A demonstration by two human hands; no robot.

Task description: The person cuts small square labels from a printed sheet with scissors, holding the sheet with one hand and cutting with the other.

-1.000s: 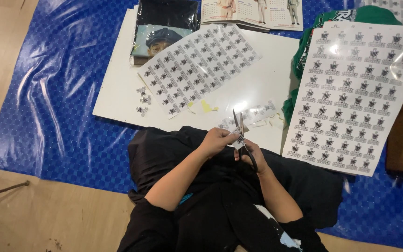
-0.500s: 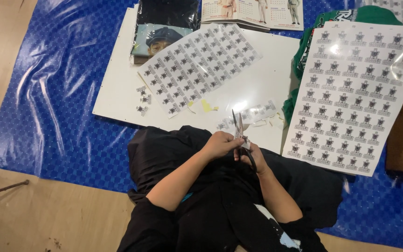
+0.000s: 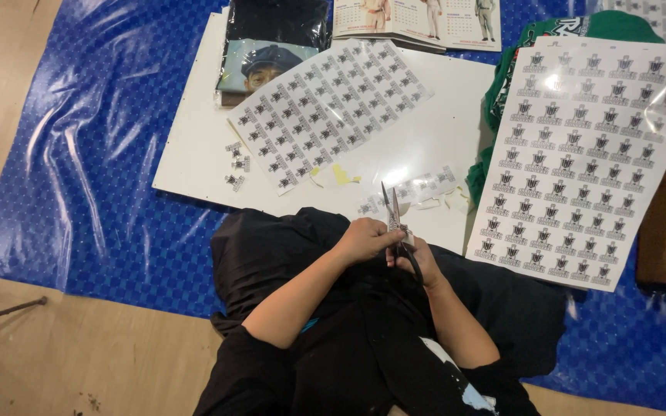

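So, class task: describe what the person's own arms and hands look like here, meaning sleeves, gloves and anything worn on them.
Both forearms are bare, with no gloves on the left hand or the right hand. No watch, ring or bracelet shows, though small items would be hard to tell. Dark black clothing covers the body and lap, with a sliver of teal fabric near the left elbow.

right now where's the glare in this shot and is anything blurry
Head view: glare streaks across the blue plastic sheet, a bright patch on the white board, and shine on the large sticker sheet. Both hands, left hand and right hand, and the scissors look sharp; the tiny sticker prints are too small to make out.
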